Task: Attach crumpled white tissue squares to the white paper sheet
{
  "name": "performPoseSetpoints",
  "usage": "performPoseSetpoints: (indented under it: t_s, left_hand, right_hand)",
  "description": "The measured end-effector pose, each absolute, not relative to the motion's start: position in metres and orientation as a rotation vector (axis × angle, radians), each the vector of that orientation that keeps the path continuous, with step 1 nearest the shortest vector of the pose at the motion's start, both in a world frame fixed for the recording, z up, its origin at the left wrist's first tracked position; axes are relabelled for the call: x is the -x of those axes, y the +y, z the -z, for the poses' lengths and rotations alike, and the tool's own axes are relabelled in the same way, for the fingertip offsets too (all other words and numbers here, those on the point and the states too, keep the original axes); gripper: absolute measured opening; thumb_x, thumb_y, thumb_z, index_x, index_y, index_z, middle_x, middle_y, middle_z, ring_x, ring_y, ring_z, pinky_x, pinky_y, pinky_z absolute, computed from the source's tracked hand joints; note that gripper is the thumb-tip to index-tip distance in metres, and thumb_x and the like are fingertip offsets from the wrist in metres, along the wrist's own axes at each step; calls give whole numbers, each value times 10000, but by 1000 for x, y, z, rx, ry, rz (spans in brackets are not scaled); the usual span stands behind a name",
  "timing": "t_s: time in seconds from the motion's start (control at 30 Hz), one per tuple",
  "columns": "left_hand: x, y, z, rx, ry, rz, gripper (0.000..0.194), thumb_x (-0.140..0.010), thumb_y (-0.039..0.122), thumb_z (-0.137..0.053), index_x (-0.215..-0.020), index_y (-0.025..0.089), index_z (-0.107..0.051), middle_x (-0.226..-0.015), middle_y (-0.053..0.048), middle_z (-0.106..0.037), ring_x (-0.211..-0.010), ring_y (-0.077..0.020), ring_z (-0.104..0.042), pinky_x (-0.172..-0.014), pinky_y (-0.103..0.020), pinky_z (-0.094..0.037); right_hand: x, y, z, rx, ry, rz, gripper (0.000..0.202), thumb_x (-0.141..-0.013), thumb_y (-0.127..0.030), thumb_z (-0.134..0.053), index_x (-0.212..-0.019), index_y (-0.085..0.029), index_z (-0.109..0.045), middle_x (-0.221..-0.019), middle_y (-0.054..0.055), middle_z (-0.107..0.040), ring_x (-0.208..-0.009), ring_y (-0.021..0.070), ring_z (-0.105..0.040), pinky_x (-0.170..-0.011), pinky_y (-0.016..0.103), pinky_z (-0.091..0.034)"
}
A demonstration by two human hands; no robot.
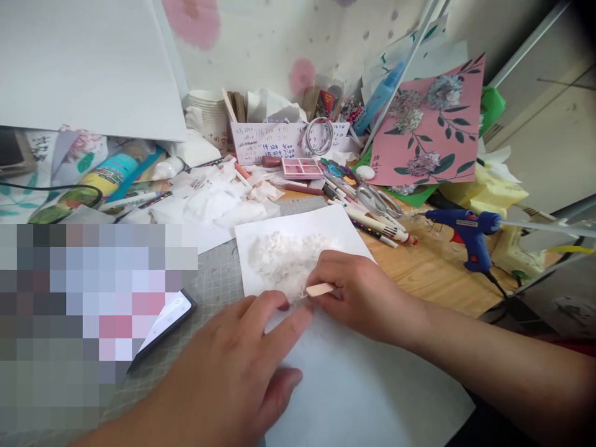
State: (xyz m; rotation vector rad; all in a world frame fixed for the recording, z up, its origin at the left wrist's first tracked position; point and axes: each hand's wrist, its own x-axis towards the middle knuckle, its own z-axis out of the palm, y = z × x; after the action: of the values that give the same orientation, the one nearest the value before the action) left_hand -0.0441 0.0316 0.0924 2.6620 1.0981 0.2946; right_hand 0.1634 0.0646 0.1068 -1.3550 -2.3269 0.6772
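My right hand (361, 295) is closed around a flat wooden craft stick (321, 289), its rounded end pointing left. Below the stick lies a white sheet of paper (372, 379), bearing a ruffled white paper cluster (284, 254) on its far part. My left hand (246, 354) has its fingers stretched and apart, thumb toward the sheet. Its fingertips rest close to the cluster's near edge and to the stick. Whether they press on the cluster or only on the sheet, I cannot tell. The right fingers hide the cluster's right end.
A grey cutting mat (214, 273) lies under the sheet, with a phone (172, 320) at left. Scraps of thin white paper (209, 198) are heaped behind. Pens (372, 230), scissors (372, 202) and a blue glue gun (465, 230) lie right. A pink flower card (431, 130) leans at back right.
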Motion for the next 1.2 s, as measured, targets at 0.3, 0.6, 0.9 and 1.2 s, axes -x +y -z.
performPoseSetpoints:
  t_s: [0.3,0.6,0.9,1.2]
  left_hand:
    - [42,34,-90,-2671,1098,-188,509,-779,280,-557,-1273,255,-438,-1179,-71,-505,-950,-253,-546,-785,-452,-481]
    - [39,35,-92,-2616,1131,-176,545,-762,291,-586,-1287,263,-440,-1168,-62,-511,-979,-254,-535,-832,-450,-462]
    - [42,33,-91,-2612,1121,-195,513,-768,287,-576,-1266,243,-458,-1181,-67,-509,-974,-253,-535,-826,-449,-469]
    - [35,28,-98,-2560,1225,-186,532,-736,259,-624,-1249,264,-485,-1195,-48,-518,-1004,-236,-522,-877,-413,-441]
  right_hand:
    - [-203,46,-154,1265,-1847,-672,400,-980,-434,-305,-887,-261,-653,-770,17,-545,-763,171,-538,-668,293,-420]
    - [-199,20,-131,1121,-2347,-522,108,-917,-196,-480,-1010,-195,-536,-816,25,-645,-711,143,-617,-608,243,-479]
    - [-196,27,-115,958,-2553,-471,278,-927,-164,-480,-1197,-232,-492,-956,57,-632,-812,183,-582,-656,306,-469]
    - [-194,30,-111,902,-2570,-475,282,-934,-143,-442,-1210,-193,-479,-964,88,-633,-832,203,-579,-695,329,-475]
